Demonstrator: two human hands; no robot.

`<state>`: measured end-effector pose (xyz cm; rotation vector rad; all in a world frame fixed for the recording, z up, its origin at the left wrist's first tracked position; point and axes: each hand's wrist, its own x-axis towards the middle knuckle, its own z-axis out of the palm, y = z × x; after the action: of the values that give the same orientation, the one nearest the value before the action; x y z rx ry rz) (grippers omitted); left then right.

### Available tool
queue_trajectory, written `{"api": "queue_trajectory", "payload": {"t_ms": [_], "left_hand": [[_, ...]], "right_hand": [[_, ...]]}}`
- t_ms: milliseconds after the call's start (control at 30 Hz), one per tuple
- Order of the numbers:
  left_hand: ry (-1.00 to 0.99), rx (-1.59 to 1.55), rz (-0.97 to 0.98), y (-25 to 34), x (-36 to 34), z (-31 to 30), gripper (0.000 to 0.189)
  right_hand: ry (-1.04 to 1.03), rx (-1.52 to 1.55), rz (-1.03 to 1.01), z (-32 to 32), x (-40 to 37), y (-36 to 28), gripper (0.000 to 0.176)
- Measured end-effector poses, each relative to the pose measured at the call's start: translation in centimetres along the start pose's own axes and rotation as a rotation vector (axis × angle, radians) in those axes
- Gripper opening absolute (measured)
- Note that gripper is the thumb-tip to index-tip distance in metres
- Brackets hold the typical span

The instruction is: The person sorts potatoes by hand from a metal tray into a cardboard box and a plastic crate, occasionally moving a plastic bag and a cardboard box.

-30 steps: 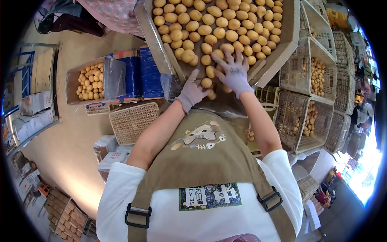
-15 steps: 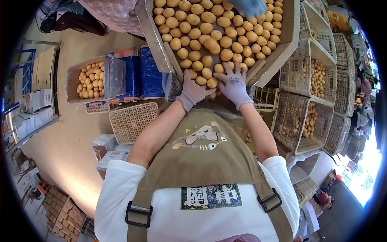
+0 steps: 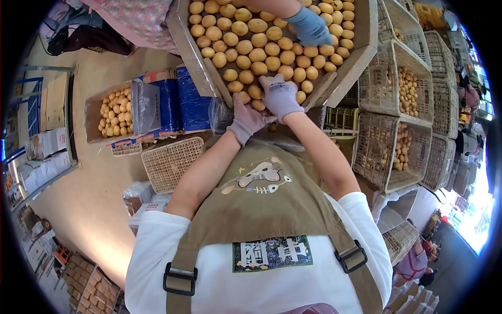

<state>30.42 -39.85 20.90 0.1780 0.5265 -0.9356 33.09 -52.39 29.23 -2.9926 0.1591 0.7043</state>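
Round yellow-tan potatoes (image 3: 258, 54) lie spread over a wooden-sided sorting tray (image 3: 349, 73) that narrows towards me. My left hand (image 3: 247, 121), in a pale glove, rests at the left of the tray's mouth. Its fingers are stretched out beside the potatoes, with the thumb apart. Close by, my right hand (image 3: 281, 96), gloved in pale lilac, reaches over the potatoes at the mouth. The fingers of that hand are drawn together and bent, and what lies under them is hidden. Another person's blue-gloved hand (image 3: 311, 26) is among the potatoes farther up.
On the left stand a lined box of potatoes (image 3: 116, 112), blue-wrapped boxes (image 3: 192, 102) and a plastic basket (image 3: 173, 163). Stacked crates (image 3: 372, 152), some holding potatoes, line the right side. The tray's wooden guide strip (image 3: 320, 89) borders the mouth.
My right hand has moved left, nearer my left hand, and its spread fingers have drawn together. The other person's blue-gloved hand has come farther into the tray. Potatoes near the mouth have shifted.
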Motion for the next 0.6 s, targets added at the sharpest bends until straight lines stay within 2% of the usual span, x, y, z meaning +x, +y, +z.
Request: {"api": "queue_trajectory", "payload": {"t_ms": [67,167,233,333,400,433,500,533,567,600], "left_hand": [[0.046,-0.083,-0.002,0.0,0.5,-0.3,0.100],[0.013,-0.011,-0.005,-0.2,-0.5,0.7,0.100],[0.046,-0.066,-0.019,0.0,-0.5,0.9,0.089],[0.031,-0.069,-0.023,0.3,-0.5,0.8,0.082],[0.015,-0.099,-0.016,0.4,-0.4,0.7,0.082],[0.020,-0.138,-0.017,0.2,-0.6,0.7,0.082],[0.033,-0.169,-0.014,0.4,-0.8,0.9,0.082],[0.042,-0.163,-0.012,0.4,-0.9,1.0,0.081],[0.050,-0.154,-0.014,0.3,-0.8,1.0,0.081],[0.046,-0.141,-0.015,0.2,-0.7,1.2,0.081]], "right_hand": [[-0.022,0.053,0.010,0.6,0.2,-0.3,0.030],[-0.097,0.117,0.025,0.5,0.1,-0.3,0.035],[-0.123,0.111,0.051,-0.7,-0.3,-0.2,0.040],[0.155,0.448,-0.016,-0.1,-3.2,1.9,0.045],[0.422,0.696,-0.172,-1.2,-7.9,3.6,0.047],[0.651,0.619,-0.334,-1.3,-10.1,5.3,0.046],[0.799,0.591,-0.256,0.0,-15.3,9.0,0.050],[0.821,0.619,-0.150,1.9,-17.4,11.4,0.053],[0.677,0.605,0.131,3.1,-19.4,13.1,0.055],[0.475,0.365,0.285,4.4,-21.1,15.7,0.055]]}}
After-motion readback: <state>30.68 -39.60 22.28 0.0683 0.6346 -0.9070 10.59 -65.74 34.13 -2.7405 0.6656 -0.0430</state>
